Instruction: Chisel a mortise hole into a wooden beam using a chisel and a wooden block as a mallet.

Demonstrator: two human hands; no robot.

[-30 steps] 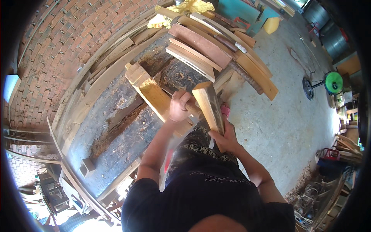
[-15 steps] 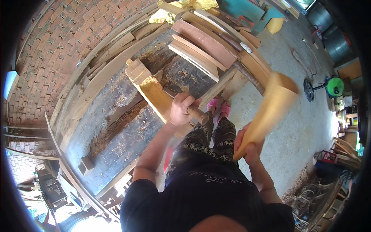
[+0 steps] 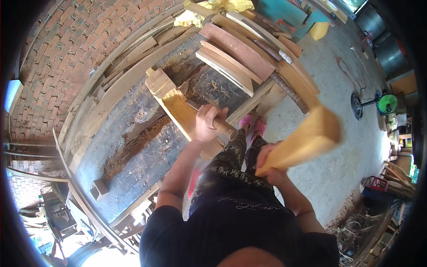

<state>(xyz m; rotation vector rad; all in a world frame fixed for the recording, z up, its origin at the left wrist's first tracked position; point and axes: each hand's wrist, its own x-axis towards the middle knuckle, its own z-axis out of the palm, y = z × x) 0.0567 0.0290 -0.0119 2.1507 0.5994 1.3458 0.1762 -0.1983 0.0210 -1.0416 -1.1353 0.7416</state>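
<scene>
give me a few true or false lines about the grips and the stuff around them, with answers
1. The left grip is closed around a wooden handle. True.
2. The right grip holds a metal saw. False: it holds a chunky wooden block.
3. A yellowish beam lies on the bench. True.
4. The brick wall is on the right of the picture. False: it is on the left.
5. The slippers are pink. True.
</scene>
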